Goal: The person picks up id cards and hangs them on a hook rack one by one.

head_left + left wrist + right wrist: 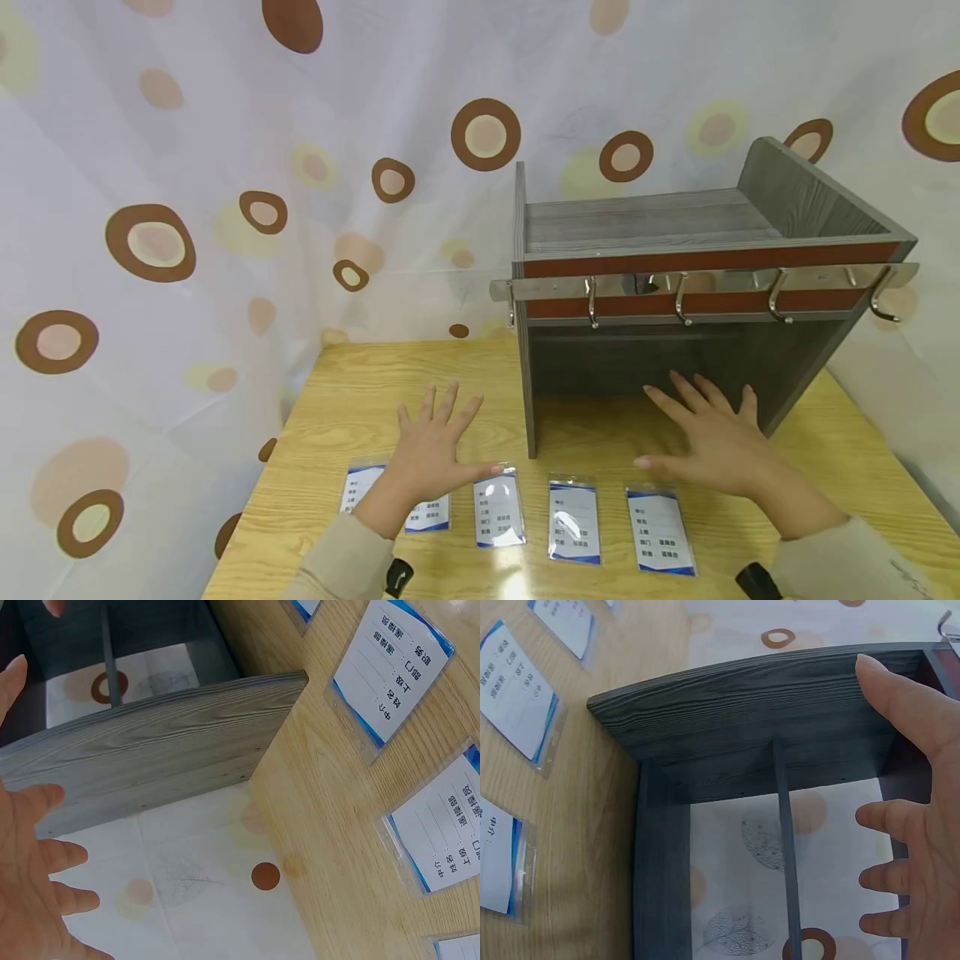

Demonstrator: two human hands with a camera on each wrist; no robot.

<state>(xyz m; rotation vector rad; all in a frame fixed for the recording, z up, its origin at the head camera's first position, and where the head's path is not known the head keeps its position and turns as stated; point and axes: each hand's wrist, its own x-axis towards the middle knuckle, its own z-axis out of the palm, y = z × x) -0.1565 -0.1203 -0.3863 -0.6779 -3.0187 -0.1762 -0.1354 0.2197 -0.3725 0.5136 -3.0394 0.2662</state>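
My left hand (429,458) is held out with its fingers spread, over the left part of a row of plastic-sleeved name badges. It hides parts of the leftmost badge (361,485) and of the badge beside it (427,517). In the head view its thumb overlaps the top of another badge (498,510). My right hand (720,446), also spread, is in front of the open lower part of a grey wooden rack (528,375). Below it lie two more badges, one near the middle (573,521) and one at the right (662,533). Neither hand holds anything.
A metal strip with several hooks (615,285) runs across the rack's front, above a dark red board. The rack stands on a light wooden table (375,367), at its back right. Patterned white cloth (225,108) hangs behind and at the sides.
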